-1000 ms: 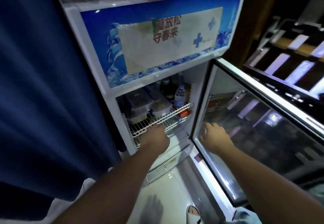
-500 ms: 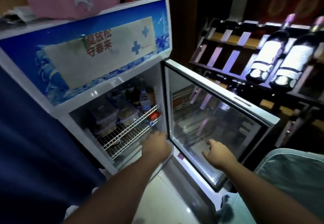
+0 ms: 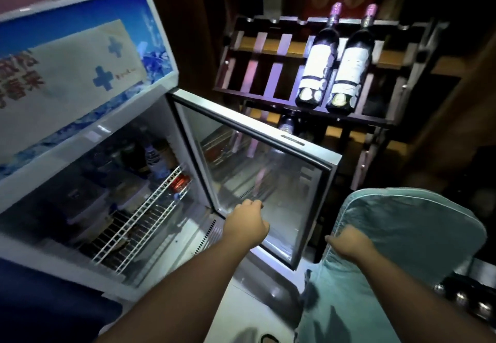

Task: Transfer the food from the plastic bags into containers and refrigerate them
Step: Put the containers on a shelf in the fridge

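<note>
Our left hand (image 3: 245, 226): fingers curled against inner glass face of open silver-framed glass fridge door (image 3: 308, 155), near hinge side; whether they hook anything, we cannot tell. Our right hand (image 3: 349, 243): fingers bent over top edge of pale teal padded chair back (image 3: 418, 232), gripping it. Task food: clear lidded plastic containers (image 3: 88, 206) sit stacked on white wire shelf (image 3: 139, 219) inside small white display fridge (image 3: 88, 139), beside bottles and red can (image 3: 179, 182). Behind door: dark wooden wine rack (image 3: 257, 74) holding two dark wine bottles (image 3: 332, 66).
</note>
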